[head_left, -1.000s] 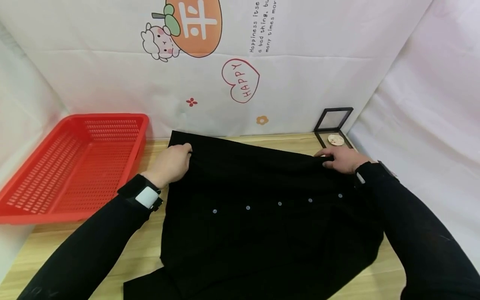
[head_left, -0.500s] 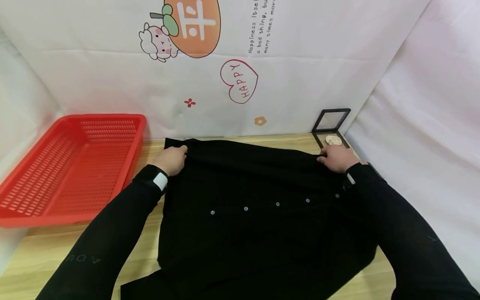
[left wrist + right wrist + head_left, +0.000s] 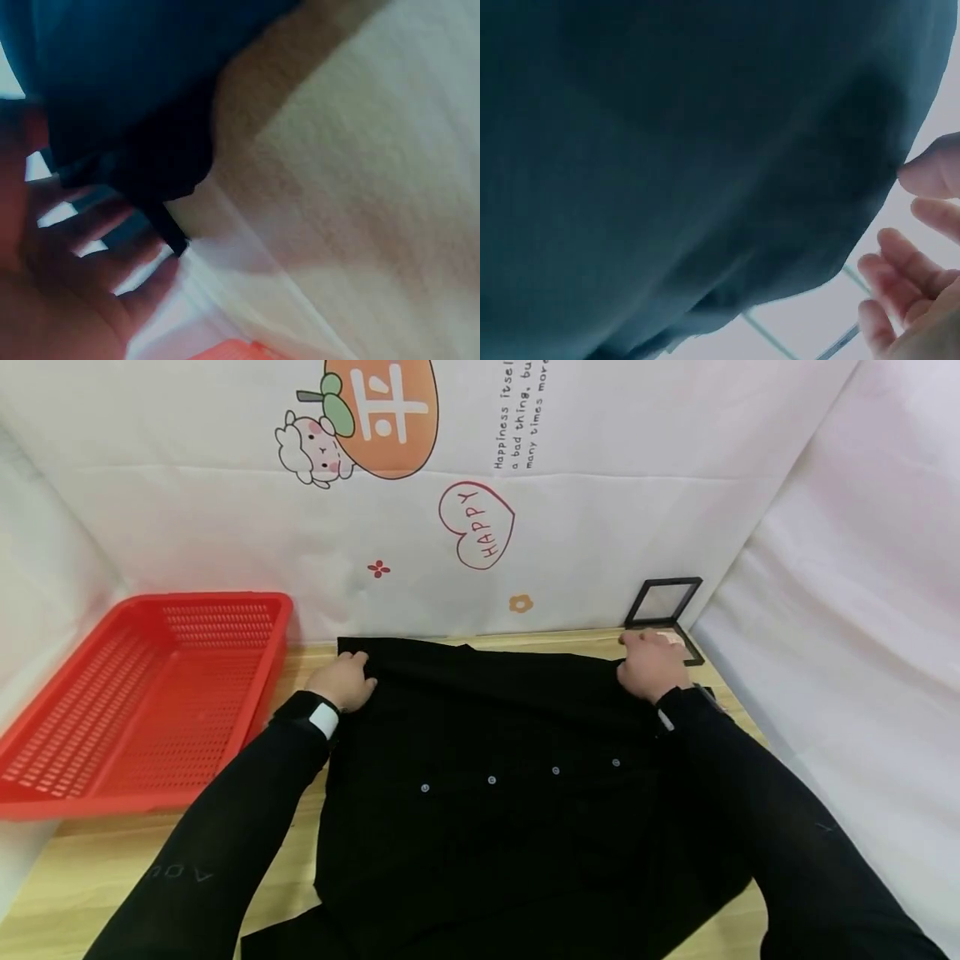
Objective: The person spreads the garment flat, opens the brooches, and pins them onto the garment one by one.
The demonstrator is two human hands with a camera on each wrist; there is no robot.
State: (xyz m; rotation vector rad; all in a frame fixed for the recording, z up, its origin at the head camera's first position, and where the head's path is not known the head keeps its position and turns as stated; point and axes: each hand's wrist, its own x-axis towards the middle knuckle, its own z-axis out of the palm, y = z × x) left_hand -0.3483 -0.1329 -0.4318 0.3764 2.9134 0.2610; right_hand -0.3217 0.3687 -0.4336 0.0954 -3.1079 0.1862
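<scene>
**Likely step: straightening the black garment (image 3: 487, 847)**

The left hand (image 3: 341, 681), fingers extended, touches its far left corner; the right hand (image 3: 651, 667) is open, thumb at the far edge. The garment lies spread on the worktop (image 3: 112, 868), beside the red basket (image 3: 217, 597). The next move probably calls for pinching both corners evenly.

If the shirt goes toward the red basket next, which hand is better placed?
Probably the left hand: it's on the shirt, close beside the basket; the right hand is across the shirt.

head view bright; 2 wrist views dimmer, blurry.
</scene>
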